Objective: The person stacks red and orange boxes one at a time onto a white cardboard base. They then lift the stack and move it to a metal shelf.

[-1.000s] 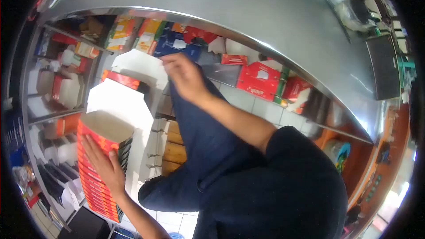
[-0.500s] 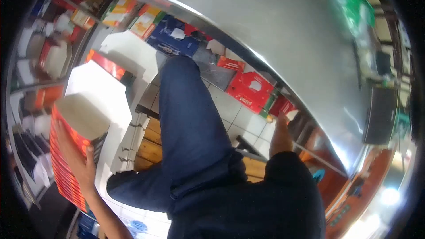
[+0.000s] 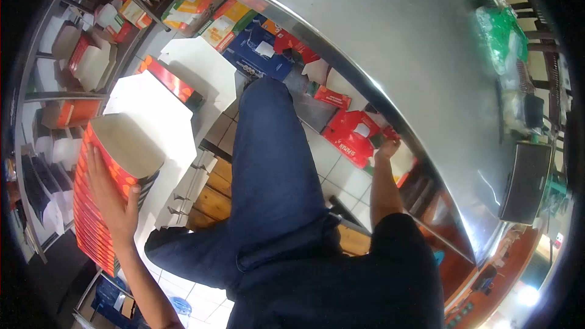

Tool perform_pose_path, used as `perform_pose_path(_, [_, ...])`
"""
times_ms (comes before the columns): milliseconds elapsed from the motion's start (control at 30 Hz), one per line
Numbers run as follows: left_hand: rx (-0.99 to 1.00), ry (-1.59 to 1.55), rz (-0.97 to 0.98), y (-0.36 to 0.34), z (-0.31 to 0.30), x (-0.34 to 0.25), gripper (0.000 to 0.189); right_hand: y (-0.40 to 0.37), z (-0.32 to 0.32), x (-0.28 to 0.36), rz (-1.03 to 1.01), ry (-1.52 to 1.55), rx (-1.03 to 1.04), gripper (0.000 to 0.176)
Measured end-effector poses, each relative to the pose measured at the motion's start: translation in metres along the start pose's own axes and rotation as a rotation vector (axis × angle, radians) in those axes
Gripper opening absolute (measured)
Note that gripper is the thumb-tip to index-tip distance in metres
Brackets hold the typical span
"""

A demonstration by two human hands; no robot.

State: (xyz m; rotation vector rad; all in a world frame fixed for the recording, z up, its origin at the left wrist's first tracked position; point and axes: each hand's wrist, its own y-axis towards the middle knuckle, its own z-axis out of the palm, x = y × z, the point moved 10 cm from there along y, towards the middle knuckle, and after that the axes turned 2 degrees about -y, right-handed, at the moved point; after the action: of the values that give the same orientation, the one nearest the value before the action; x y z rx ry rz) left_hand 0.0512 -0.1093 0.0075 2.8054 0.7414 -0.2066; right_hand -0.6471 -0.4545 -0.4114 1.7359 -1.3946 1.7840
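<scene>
My left hand [image 3: 114, 204] lies flat along the side of a tall stack of nested red and orange cardboard boxes [image 3: 91, 231], fingers stretched and thumb apart. White flaps [image 3: 152, 106] spread from the top box, whose inside faces me. Under the steel counter, my right hand [image 3: 388, 148] has its fingers curled at a small red carton piece [image 3: 390, 133]; the fingertips are partly hidden. Just left of that hand sits a larger red carton [image 3: 350, 136] with a white patch.
A steel counter [image 3: 378, 42] overhangs the low shelf, which also bears a blue carton [image 3: 256, 49]. Shelving with opened boxes [image 3: 91, 55] stands at left. Beneath my legs is a wooden slatted seat [image 3: 210, 198]. A green bag [image 3: 501, 36] and dark box [image 3: 524, 181] are at right.
My right hand has moved a little up and left along the shelf, together with the small red piece. My left hand stays on the box stack. The view has shifted slightly.
</scene>
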Motion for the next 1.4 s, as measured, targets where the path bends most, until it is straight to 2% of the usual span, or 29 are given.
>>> perform_pose_path(133, [-0.008,0.009,-0.011,-0.001,-0.001,0.000,0.092,-0.008,-0.019,0.038,0.035,0.266,0.080,0.044])
perform_pose_path(300, [-0.021,0.007,-0.016,-0.003,-0.002,0.004,0.092,-0.004,-0.032,0.081,0.220,0.598,0.392,0.047])
perform_pose_path(333, [-0.033,0.003,-0.019,-0.003,-0.004,0.004,0.092,0.001,-0.040,0.087,0.155,0.639,0.422,0.046])
perform_pose_path(367, [-0.027,0.011,-0.023,-0.004,-0.004,0.004,0.092,0.011,-0.051,0.091,0.092,0.683,0.454,0.053])
perform_pose_path(433, [-0.033,0.018,-0.034,-0.004,-0.005,0.005,0.092,0.029,-0.048,0.085,0.260,0.708,0.577,0.045])
perform_pose_path(500, [-0.036,0.044,-0.035,-0.006,-0.005,0.006,0.094,-0.030,-0.047,0.120,0.258,0.731,0.499,0.041])
perform_pose_path(533, [-0.042,0.062,-0.043,-0.007,-0.004,0.008,0.095,-0.096,-0.013,0.148,0.427,0.871,0.976,0.040])
perform_pose_path(600, [-0.051,0.059,-0.041,-0.007,-0.005,0.006,0.096,-0.175,0.013,0.180,0.558,0.937,1.233,0.037])
perform_pose_path(667, [-0.023,0.059,-0.035,-0.008,-0.006,0.007,0.096,-0.199,0.038,0.173,0.485,0.786,1.097,0.036])
perform_pose_path(733, [0.013,0.059,-0.058,-0.008,-0.004,0.013,0.097,-0.284,0.066,0.186,0.347,0.502,1.241,0.048])
perform_pose_path(767, [0.020,0.047,-0.067,-0.007,-0.005,0.014,0.097,-0.342,0.082,0.187,0.362,0.397,1.446,0.056])
perform_pose_path(833, [-0.006,-0.005,-0.085,-0.003,-0.011,0.013,0.098,-0.433,0.112,0.187,0.068,0.040,1.714,0.059])
perform_pose_path(900, [-0.006,0.014,-0.108,-0.004,-0.017,0.013,0.096,-0.524,0.129,0.168,0.010,-0.088,1.905,0.056])
perform_pose_path(967, [0.001,0.023,-0.094,-0.005,-0.016,0.010,0.097,-0.588,0.142,0.137,-0.187,-0.277,1.977,0.054])
perform_pose_path(1100, [-0.036,-0.030,-0.057,-0.007,-0.012,0.007,0.093,-0.747,0.167,0.099,-0.506,-0.262,2.234,0.044])
perform_pose_path(1133, [-0.043,-0.054,-0.054,-0.006,-0.013,0.006,0.091,-0.756,0.170,0.085,-0.504,-0.259,2.247,0.044])
perform_pose_path(1200, [-0.029,-0.042,-0.057,-0.007,-0.011,0.009,0.091,-0.776,0.163,0.050,-0.270,-0.367,2.398,0.035])
perform_pose_path(1233, [-0.017,-0.034,-0.046,-0.006,-0.010,0.008,0.090,-0.779,0.157,0.050,-0.268,-0.366,2.410,0.035])
perform_pose_path(1300, [-0.025,-0.039,-0.065,-0.005,-0.012,0.010,0.087,-0.784,0.136,0.050,-0.013,-0.378,2.469,0.028])
perform_pose_path(1367, [-0.013,-0.032,-0.050,-0.004,-0.010,0.009,0.085,-0.777,0.143,0.046,0.028,-0.440,2.511,0.029])
perform_pose_path(1400, [-0.018,-0.036,-0.050,-0.004,-0.010,0.009,0.084,-0.767,0.164,0.049,-0.092,-0.335,2.422,0.034])
